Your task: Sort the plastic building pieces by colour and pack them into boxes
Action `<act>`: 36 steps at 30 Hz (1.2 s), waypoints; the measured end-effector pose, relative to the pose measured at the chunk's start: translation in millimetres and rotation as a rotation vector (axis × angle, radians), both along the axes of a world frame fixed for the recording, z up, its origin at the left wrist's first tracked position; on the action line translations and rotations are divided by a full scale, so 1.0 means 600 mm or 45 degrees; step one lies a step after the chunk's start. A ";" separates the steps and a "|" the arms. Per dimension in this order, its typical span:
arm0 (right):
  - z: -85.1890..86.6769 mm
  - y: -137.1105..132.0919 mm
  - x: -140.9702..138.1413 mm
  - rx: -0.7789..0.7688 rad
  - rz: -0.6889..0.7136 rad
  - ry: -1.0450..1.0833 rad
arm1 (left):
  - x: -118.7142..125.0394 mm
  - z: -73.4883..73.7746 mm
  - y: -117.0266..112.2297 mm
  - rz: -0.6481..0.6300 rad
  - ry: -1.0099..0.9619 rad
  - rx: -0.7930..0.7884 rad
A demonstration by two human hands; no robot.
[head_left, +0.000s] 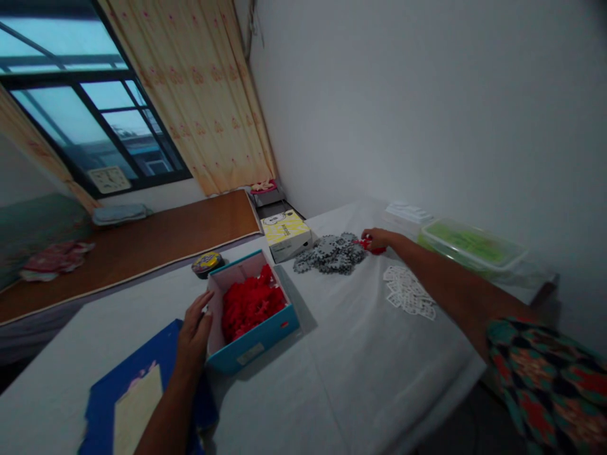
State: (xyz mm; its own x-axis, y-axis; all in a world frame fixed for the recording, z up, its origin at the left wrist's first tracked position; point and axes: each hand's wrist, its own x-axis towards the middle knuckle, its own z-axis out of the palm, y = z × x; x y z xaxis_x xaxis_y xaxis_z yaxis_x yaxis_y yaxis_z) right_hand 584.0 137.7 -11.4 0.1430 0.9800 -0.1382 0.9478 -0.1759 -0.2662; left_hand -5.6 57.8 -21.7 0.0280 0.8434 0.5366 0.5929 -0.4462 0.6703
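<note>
My left hand (192, 328) rests against the near left wall of a blue shoebox-like box (251, 351), its fingers stretched out at the rim. Inside the box lies a heap of small red plastic pieces (253, 303). Farther off on the right, my right hand (377, 238) is closed on red plastic pieces (365, 243), their exact shape too small to tell. It touches down beside a pile of grey gear-shaped plastic pieces (332, 254). Nearer to me than that hand, flat white pieces (408, 291) are spread on the white cloth.
A yellow and white carton (287, 235) stands behind the box, and a round tin (207, 264) sits to its left. Under my left forearm lies a blue folder (128, 360). Along the wall are a clear tub with green contents (469, 243) and a white container (408, 213).
</note>
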 end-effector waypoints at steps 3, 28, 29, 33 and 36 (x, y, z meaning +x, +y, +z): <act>0.003 0.005 -0.020 -0.056 0.027 -0.001 | 0.001 -0.001 0.000 0.001 -0.014 0.026; 0.162 -0.090 -0.513 0.331 1.090 0.409 | 0.019 0.071 -0.033 0.119 -0.005 0.094; 0.160 -0.088 -0.523 0.319 1.106 0.404 | 0.013 0.084 -0.039 0.133 0.015 0.087; 0.155 -0.099 -0.542 0.387 1.038 0.369 | -0.048 0.123 -0.068 0.207 0.118 0.087; 0.157 -0.153 -0.562 0.611 1.094 0.450 | -0.132 0.126 -0.099 0.304 0.242 0.037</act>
